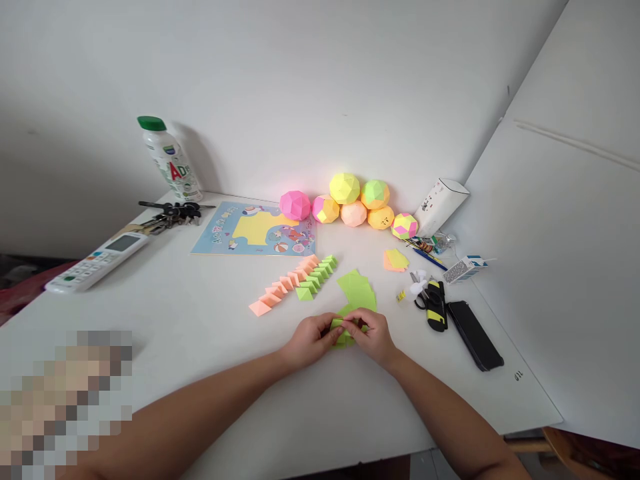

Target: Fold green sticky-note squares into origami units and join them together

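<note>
Both hands meet over a small green paper piece (338, 324) near the middle of the white table. My left hand (311, 341) pinches its left side with thumb and fingers. On the other side, my right hand (371, 337) grips it between thumb and forefinger. The fingers cover much of the paper, so its folds are partly hidden. More green paper sheets (358, 291) lie just beyond the hands and partly under them. To the left are a row of folded green paper units (317, 278) and a longer row of folded peach units (284, 285).
Several faceted paper balls (345, 189) are stacked against the wall, beside a blue printed card (215, 237). A white bottle (173, 160), keys (175, 213) and a remote control (97, 263) stand left. Scissors (421, 302), a box cutter (437, 310) and a black phone (474, 335) lie right.
</note>
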`<act>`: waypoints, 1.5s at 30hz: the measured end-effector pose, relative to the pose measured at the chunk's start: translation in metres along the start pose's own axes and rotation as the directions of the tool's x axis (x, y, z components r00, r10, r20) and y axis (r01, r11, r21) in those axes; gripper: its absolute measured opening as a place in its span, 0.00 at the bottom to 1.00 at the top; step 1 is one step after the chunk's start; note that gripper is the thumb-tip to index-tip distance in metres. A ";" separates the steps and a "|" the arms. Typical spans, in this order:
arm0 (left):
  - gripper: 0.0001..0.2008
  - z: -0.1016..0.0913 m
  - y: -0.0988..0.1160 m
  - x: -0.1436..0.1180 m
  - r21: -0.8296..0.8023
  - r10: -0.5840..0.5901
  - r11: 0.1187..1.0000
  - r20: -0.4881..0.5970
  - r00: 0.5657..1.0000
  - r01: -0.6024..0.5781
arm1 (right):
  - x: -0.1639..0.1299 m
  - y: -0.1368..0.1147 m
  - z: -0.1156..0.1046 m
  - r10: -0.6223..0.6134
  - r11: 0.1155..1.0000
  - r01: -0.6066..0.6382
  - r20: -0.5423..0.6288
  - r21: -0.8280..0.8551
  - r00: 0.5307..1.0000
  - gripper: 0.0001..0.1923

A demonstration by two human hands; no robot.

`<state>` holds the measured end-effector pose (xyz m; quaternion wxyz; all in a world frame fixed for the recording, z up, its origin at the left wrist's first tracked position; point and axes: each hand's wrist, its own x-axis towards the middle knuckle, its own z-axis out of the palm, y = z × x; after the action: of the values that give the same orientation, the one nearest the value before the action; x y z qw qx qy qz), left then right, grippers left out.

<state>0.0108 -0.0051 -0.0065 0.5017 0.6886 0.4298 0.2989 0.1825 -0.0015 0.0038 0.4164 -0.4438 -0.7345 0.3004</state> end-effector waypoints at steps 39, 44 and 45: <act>0.20 0.005 -0.001 0.001 -0.310 -0.109 0.948 -0.101 0.989 0.073 | 0.000 0.013 0.000 0.299 0.782 -0.420 0.314 0.459 0.901 0.15; 0.19 0.005 -0.002 0.001 -0.301 -0.108 0.951 -0.095 0.990 0.075 | 0.000 0.012 0.000 0.291 0.776 -0.418 0.321 0.471 0.901 0.15; 0.18 0.005 -0.002 0.001 -0.297 -0.107 0.952 -0.094 0.990 0.074 | 0.000 0.012 0.000 0.291 0.777 -0.416 0.317 0.471 0.903 0.15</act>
<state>0.0144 -0.0063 -0.0099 0.5872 0.5689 0.4386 0.3730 0.1868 0.0035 -0.0060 0.3711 -0.4054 -0.5683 0.6123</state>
